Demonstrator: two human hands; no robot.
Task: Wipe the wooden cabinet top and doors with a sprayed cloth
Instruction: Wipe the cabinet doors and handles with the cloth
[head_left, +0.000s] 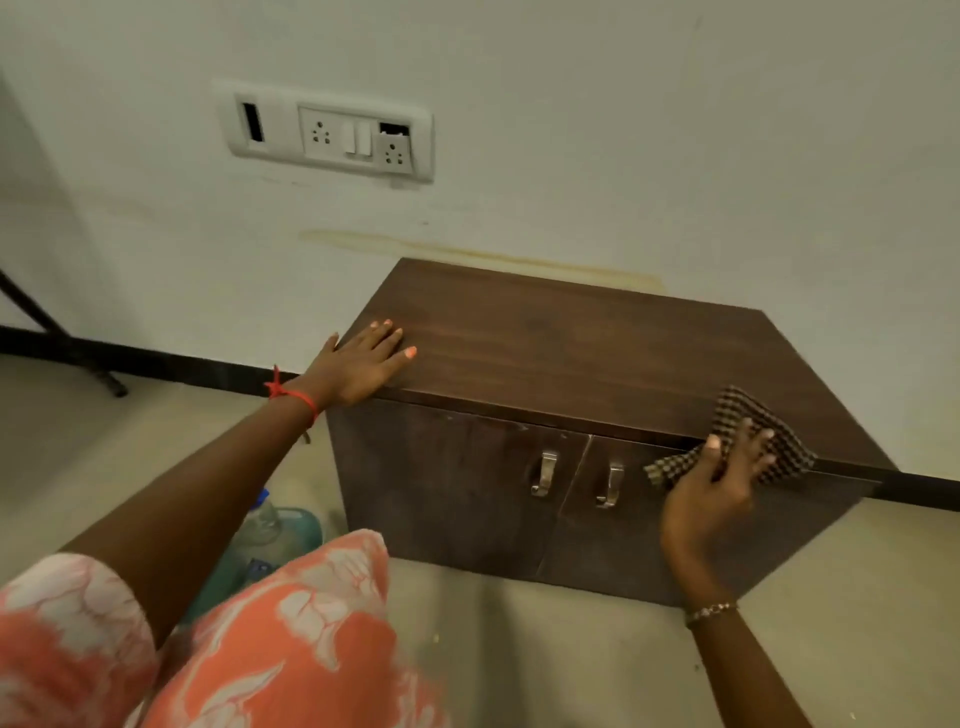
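Head camera, looking down at a low, dark wooden cabinet (597, 364) standing on a pale floor against a white wall. It has a flat top and two closed doors, each with a small metal handle (544, 473) near the centre seam.

The left hand (358, 366) lies flat on the near left corner of the cabinet top, fingers spread and relaxed, grasping nothing; it appears to brace the body or steady the cabinet. A red thread is tied round that wrist.

The right hand (719, 480) presses a brown checked cloth (748, 441) against the front edge of the top, above the right door. The fingers are splayed over the cloth and curled to pin it, with part of the cloth draped over the edge and part lying on the top.

Beside the cabinet's left side on the floor stands a clear plastic bottle (265, 519), partly hidden behind orange patterned clothing; whether it is the sprayer is hard to tell. A switch and socket panel (327, 132) is set in the wall above.

The step in hand seems to be wiping the front edge. To do it well, keep the palm flat with even pressure, run the cloth along the full edge, then work down each door, going round the handles.
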